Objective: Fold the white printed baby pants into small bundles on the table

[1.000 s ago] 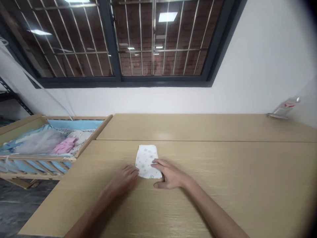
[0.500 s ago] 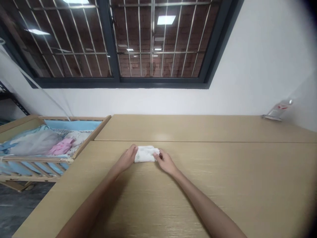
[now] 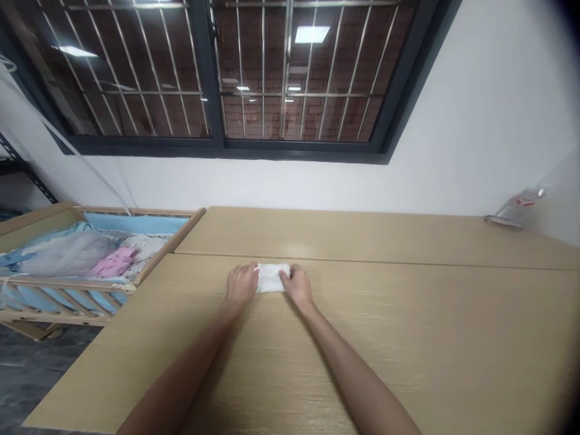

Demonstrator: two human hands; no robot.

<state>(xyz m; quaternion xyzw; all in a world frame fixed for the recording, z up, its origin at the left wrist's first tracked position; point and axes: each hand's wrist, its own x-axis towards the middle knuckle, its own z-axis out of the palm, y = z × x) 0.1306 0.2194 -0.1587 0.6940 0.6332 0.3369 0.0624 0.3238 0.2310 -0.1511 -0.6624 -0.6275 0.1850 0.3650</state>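
A small folded white cloth [image 3: 272, 278] with faint printed marks lies on the wooden table [image 3: 385, 338], just in front of the seam between its boards. My left hand [image 3: 243, 285] is closed on the cloth's left edge, thumb along the near side. At the opposite edge, my right hand [image 3: 298, 286] grips the cloth with its thumb on top and its fingers behind. Parts of both ends are hidden under my fingers.
To the left stands a wooden crib [image 3: 181, 232] with blue lining, a pink cloth [image 3: 115, 261] and pale bedding inside. A clear plastic package [image 3: 516, 208] rests in the far right corner. Behind the table are a white wall and a barred window [image 3: 290, 148].
My left hand has shifted right and now covers more of the cloth's left end. My right hand has turned more upright at its edge. The view has tilted slightly.
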